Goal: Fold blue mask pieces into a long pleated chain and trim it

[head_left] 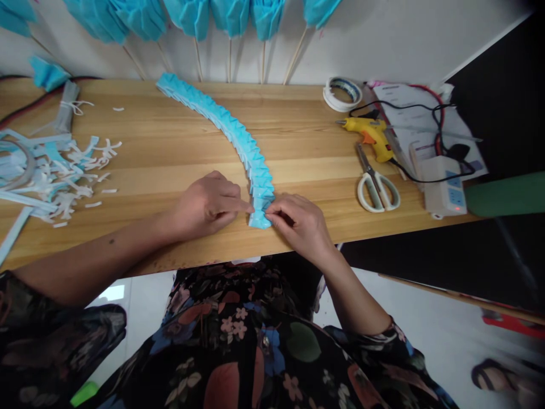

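Blue folded strip [239, 135] curving away, leftward

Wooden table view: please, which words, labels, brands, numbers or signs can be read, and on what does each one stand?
No text can be read with certainty.
Printed sheets: lines of print, too small and blurred.
Tape roll: markings inside the core, too small.
Glue gun: a small dark mark, unreadable.
White power strip: no readable label.
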A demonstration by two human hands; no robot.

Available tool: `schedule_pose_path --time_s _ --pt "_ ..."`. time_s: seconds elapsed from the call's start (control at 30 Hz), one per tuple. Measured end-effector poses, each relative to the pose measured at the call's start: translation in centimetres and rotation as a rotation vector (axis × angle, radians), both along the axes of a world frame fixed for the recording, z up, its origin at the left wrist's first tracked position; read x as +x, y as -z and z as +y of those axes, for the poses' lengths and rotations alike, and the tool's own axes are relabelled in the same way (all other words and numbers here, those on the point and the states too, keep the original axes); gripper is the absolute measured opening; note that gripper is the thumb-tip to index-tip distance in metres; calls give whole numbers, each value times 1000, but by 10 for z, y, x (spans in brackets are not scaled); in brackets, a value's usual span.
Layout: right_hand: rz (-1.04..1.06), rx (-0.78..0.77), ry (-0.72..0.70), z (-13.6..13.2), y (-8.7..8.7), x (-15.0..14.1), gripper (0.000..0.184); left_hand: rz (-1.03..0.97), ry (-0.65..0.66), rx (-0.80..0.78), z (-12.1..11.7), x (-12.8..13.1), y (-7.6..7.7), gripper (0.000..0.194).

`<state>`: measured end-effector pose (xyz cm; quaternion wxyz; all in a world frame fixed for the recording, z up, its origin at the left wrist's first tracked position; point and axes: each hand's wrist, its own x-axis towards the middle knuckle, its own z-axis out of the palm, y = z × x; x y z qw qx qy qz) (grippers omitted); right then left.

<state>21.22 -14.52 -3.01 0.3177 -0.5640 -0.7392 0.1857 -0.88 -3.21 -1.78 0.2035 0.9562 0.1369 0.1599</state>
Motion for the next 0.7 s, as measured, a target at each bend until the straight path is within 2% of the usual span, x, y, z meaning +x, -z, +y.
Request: schedule_pose_path --time_s 0.23,0.4,0.57,0.7 --pt "15 23 0 -1 -1 -2 18 -24 57 109 1 2 8 31" --pt "44 99 -10 -8 -2 5 14 38 76 118 1 4 7 36" --pt "-48 247 44 -15 -5 10 34 56 82 101 1 4 5 36" --pt "-127 254 31 -11 -4 7 38 16 81 128 1 4 7 33"
